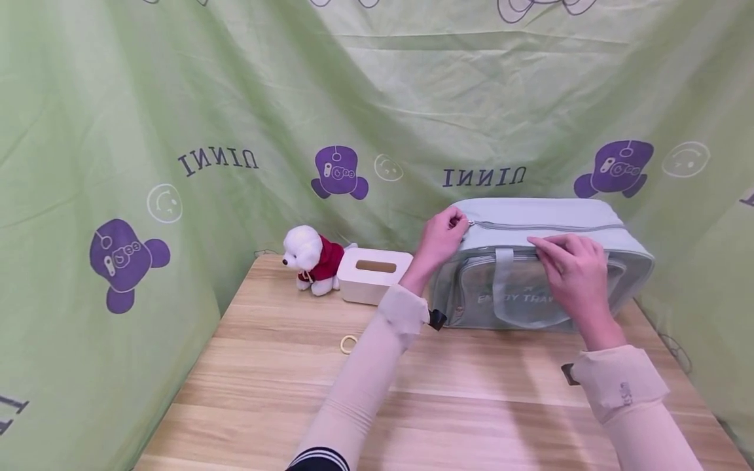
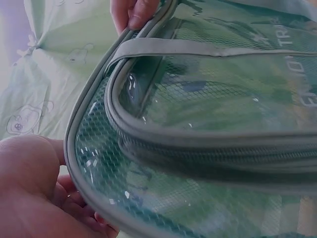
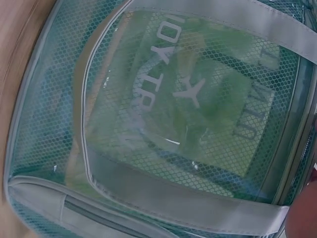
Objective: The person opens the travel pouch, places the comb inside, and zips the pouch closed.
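Observation:
A pale green, see-through travel bag (image 1: pixel 633 261) with a mesh-patterned front and a looped strap handle (image 1: pixel 503 284) stands on the table's right side. At the left end of its top zipper (image 1: pixel 548 227), my left hand (image 1: pixel 438 237) pinches the zipper pull (image 1: pixel 470 223), with fingers curled. My right hand (image 1: pixel 574 271) holds the bag's top front edge between thumb and fingers, above the handle. In the left wrist view, my left hand (image 2: pixel 29 186) is beside the bag's rounded corner, while the right hand (image 2: pixel 133 12) grips the piped edge farther along.
Left of the bag, a white tissue box (image 1: pixel 374 275) with a slotted wooden top stands beside a white plush dog (image 1: pixel 305 248) in a red hoodie. A small yellowish ring (image 1: pixel 348 344) lies on the wooden table (image 1: pixel 265 392). Behind hangs a green printed curtain (image 1: pixel 265 98).

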Available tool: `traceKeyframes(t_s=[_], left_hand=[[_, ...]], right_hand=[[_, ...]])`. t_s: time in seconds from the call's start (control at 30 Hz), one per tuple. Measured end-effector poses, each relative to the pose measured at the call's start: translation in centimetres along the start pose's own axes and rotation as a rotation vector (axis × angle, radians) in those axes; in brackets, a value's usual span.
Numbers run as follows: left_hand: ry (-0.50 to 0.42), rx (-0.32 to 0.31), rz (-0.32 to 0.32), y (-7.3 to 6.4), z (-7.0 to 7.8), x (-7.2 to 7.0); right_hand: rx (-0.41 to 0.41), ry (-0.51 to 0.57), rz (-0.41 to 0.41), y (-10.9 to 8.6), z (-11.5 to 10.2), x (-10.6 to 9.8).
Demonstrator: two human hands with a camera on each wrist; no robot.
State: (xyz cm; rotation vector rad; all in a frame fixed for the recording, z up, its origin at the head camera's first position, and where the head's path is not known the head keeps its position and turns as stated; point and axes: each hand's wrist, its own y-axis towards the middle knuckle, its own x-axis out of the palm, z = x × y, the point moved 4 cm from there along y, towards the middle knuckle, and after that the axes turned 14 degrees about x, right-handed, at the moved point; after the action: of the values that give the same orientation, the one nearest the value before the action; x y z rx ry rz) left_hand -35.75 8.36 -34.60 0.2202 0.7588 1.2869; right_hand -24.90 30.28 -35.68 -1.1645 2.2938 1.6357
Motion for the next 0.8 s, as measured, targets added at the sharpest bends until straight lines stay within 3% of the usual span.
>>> traceKeyframes(t_s=[0.23,0.47,0.67,0.8], left_hand=[[0.02,-0.014,0.005,0.5,0.8,-0.2],[0.114,0.009,-0.058,0.9,1.7,-0.1],[0.027,-0.043,-0.036,0.8,1.2,-0.1],[-0.042,-0.031,-0.008,0.7,0.8,0.0]], right_hand=[[-0.026,0.037,-0.02,0.1,-0.6,0.1],[-0.044,0.068,-0.028,0.1,-0.5,0.0],[-0.062,0.07,-0.037,0.0,-0.4,0.2],[-0.066,0.07,-0.031,0.1,-0.5,0.3]])
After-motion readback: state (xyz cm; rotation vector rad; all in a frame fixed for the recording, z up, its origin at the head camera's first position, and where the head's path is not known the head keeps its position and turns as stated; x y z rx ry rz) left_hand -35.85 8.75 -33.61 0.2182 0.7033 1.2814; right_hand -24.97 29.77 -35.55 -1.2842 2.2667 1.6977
